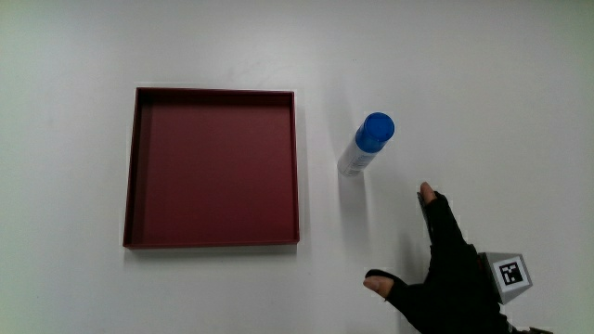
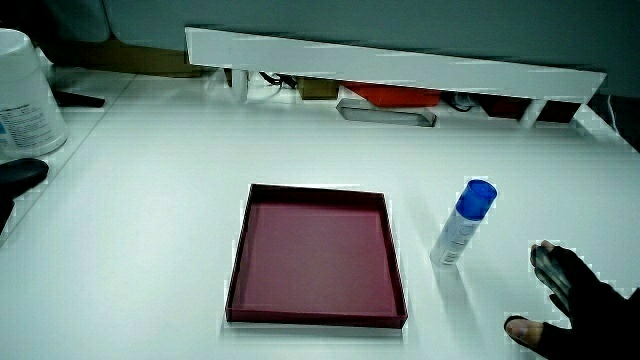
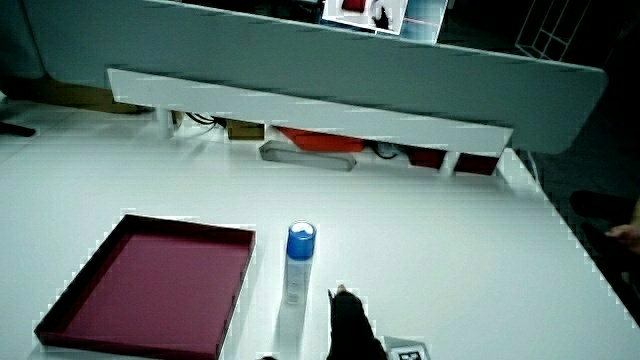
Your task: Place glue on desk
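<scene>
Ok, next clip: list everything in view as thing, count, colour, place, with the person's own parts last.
tray: 1, dark red, on the white table, nothing in it.
glue stick: 1, white body with blue cap, standing upright on the table beside the tray.
jar: 1, white, at the table's edge, seen in a side view.
partition: 1, white, low, farther from the person than the tray.
hand: 1, black glove, fingers spread, holding nothing, nearer to the person than the glue stick.

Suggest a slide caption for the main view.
Blue-capped white glue stick standing on the white table beside an empty dark red square tray, black-gloved hand open nearby.
</scene>
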A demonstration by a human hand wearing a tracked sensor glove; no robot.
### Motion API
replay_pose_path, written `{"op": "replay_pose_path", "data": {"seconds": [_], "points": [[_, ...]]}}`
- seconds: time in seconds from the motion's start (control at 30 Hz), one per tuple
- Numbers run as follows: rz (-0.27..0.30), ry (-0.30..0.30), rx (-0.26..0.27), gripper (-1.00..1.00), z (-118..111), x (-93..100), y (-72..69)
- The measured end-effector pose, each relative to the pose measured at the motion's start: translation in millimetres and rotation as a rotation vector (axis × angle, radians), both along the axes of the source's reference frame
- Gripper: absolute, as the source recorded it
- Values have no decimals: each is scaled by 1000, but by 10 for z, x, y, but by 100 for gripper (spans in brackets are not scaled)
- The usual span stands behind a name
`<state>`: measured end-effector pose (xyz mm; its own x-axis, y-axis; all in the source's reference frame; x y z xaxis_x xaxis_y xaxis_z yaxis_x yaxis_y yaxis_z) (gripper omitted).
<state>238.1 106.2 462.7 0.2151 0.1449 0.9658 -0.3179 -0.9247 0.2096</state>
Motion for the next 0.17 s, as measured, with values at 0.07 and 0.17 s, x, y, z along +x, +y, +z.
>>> {"op": "replay_pose_path", "data": {"seconds": [0.07,0.17], "points": [[13,-2,-20,-100,-1,7,43],[11,5,-34,-100,33,10,58]]}}
